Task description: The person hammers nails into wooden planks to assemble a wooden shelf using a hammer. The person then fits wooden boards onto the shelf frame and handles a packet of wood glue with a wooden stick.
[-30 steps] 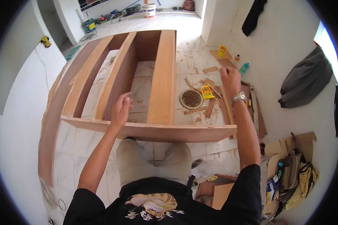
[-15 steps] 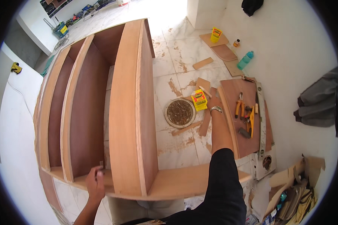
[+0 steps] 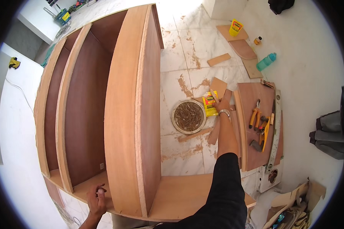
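A wooden cabinet (image 3: 120,114) with open compartments lies in front of me on the left. My left hand (image 3: 96,201) is at its near board, the fingers curled and the thumb up; whatever they hold, if anything, is too small to make out. My right arm, in a black sleeve with a wristwatch (image 3: 224,112), reaches down to the floor on the right. There my right hand (image 3: 224,102) is closed around a thin pale stick (image 3: 215,96), beside a yellow packet (image 3: 209,104). A round tub (image 3: 189,116) full of nails or similar brown slivers stands left of the packet.
A board (image 3: 252,133) on the right carries pliers (image 3: 255,114), a yellow-handled tool (image 3: 266,133) and a spirit level (image 3: 274,133). Wood offcuts (image 3: 219,59), a teal bottle (image 3: 266,62) and another yellow packet (image 3: 236,28) lie farther back. Cardboard scraps (image 3: 290,202) fill the near right corner.
The view has shifted, so the cabinet sits lower and the floor things farther right. My right hand stays by the yellow packet, and the pale stick is steeper. My left hand remains at the near board.
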Motion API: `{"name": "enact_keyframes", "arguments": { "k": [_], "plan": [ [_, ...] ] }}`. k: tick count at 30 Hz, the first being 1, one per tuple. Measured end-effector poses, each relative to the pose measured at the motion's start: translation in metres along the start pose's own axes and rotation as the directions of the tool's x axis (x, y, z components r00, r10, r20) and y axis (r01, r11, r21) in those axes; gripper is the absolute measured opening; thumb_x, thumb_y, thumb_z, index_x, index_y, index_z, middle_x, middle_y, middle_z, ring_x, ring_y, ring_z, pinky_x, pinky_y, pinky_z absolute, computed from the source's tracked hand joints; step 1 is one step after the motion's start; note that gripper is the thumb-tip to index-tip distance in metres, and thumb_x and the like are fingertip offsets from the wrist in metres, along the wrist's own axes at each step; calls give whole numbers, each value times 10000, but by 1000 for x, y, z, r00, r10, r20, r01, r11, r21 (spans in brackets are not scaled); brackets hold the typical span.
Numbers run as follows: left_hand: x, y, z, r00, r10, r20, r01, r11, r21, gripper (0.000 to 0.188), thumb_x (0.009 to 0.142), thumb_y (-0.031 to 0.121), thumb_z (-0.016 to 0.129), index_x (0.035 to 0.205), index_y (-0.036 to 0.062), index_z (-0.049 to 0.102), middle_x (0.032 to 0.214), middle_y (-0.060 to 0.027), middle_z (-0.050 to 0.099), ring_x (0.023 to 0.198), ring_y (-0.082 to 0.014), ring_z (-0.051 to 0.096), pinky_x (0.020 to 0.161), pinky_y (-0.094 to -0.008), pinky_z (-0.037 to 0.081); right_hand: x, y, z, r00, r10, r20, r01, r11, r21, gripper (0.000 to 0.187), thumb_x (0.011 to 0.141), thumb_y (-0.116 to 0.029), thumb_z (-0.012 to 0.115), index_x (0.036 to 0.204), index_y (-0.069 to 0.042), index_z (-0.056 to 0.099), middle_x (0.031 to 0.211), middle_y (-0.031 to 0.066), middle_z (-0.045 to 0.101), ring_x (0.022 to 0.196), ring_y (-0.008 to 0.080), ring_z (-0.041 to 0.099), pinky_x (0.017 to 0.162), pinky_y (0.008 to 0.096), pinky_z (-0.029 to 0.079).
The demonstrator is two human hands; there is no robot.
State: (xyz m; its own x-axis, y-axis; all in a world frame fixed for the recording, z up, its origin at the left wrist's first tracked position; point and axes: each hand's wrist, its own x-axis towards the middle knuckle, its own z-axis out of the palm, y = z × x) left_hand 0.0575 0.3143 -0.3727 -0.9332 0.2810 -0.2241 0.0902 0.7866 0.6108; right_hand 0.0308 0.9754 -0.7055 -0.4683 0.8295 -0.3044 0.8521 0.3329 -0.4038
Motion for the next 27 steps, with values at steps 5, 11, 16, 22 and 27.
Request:
{"name": "enact_keyframes", "arguments": {
  "k": [5, 11, 16, 22, 27],
  "plan": [
    [-5, -3, 0, 999, 31, 8, -31, 999, -31, 467, 1026, 376, 453, 1110, -44, 639, 782, -140, 668, 736, -225, 647, 682, -350, 495, 12, 12, -4, 996, -84, -17, 85, 987, 139, 419, 756, -238, 814, 1081, -8, 685, 1038, 212, 724, 1003, 354, 699, 893, 431, 531],
    [-14, -1, -1, 993, 75, -87, -79, 996, -38, 422, 1032, 361, 432, 1117, 8, 646, 754, -137, 659, 732, -251, 651, 697, -370, 495, 7, 5, -56, 964, -174, -201, 233, 918, 321, 538, 792, -212, 781, 1216, 55, 584, 1071, 232, 708, 943, 345, 712, 827, 411, 560],
    [-12, 0, -4, 990, 99, -105, -95, 995, 37, 404, 1018, 381, 434, 1103, 46, 643, 779, -193, 671, 790, -381, 667, 737, -464, 505, -51, -8, -151, 989, -135, -57, 134, 678, 723, 394, 858, -196, 749, 1158, 18, 611, 1011, 146, 715, 833, 252, 719, 667, 364, 569],
    [20, -29, 7, 986, -22, 164, 56, 977, -204, 503, 1017, 514, 424, 1214, 84, 598, 1003, -162, 707, 959, -333, 685, 794, -467, 504, -278, -90, -287, 965, -261, -17, 108, 341, 934, 258, 930, -152, 677, 1136, -9, 618, 964, 74, 693, 767, 170, 682, 635, 327, 556],
    [83, 36, 12, 936, 82, 342, 147, 791, -594, 567, 999, 532, 482, 1334, 81, 558, 1152, -171, 661, 1018, -262, 656, 857, -412, 502, -558, -45, -303, 861, -437, -261, 299, 19, 954, 289, 976, -169, 588, 1228, -30, 563, 1048, 52, 663, 880, 158, 670, 761, 310, 560]
  ]
}}
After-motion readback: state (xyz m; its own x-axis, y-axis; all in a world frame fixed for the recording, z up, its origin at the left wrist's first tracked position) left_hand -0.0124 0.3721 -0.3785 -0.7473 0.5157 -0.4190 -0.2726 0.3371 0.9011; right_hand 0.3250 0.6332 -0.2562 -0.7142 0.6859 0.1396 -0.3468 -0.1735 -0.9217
